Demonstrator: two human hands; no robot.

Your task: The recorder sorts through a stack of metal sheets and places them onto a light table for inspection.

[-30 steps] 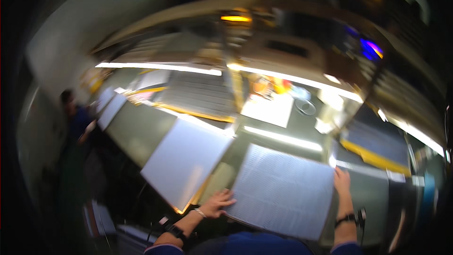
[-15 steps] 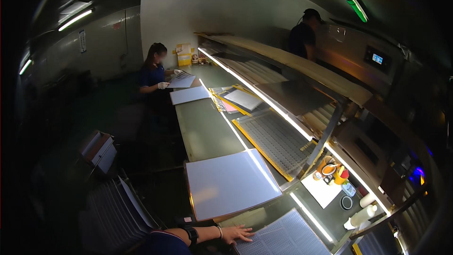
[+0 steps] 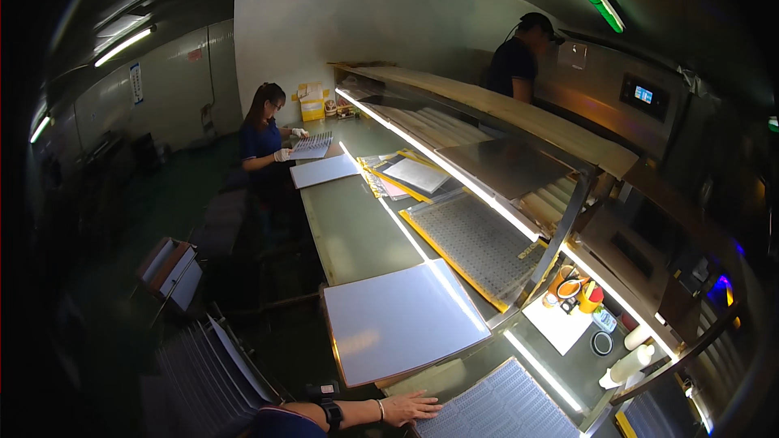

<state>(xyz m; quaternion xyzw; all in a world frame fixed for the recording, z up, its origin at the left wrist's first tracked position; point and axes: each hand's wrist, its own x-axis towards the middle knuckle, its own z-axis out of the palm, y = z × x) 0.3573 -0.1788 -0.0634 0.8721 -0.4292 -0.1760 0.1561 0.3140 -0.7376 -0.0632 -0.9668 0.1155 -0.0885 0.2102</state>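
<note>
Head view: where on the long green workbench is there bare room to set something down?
The workbench is bare between the co-worker's white sheet and the near white board. It is crowded under the lit shelf, by the perforated tray and cups. The left hand touches a textured sheet.

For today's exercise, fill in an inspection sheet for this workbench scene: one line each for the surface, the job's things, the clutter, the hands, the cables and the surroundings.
Surface: long grey-green workbench, lit by strip lights under a shelf.
Job's things: pale perforated sheet at the near edge; large blank white board beside it.
Clutter: orange and red small containers, a dark tape ring, white rolls, a yellow-framed mesh tray.
Hands: left hand lies flat, fingers spread, touching the perforated sheet's edge; right hand not in view.
Cables: nothing seen.
Surroundings: a seated person in white gloves handling a sheet; a standing person in a cap behind the shelf; racks of boards on the floor.
</note>
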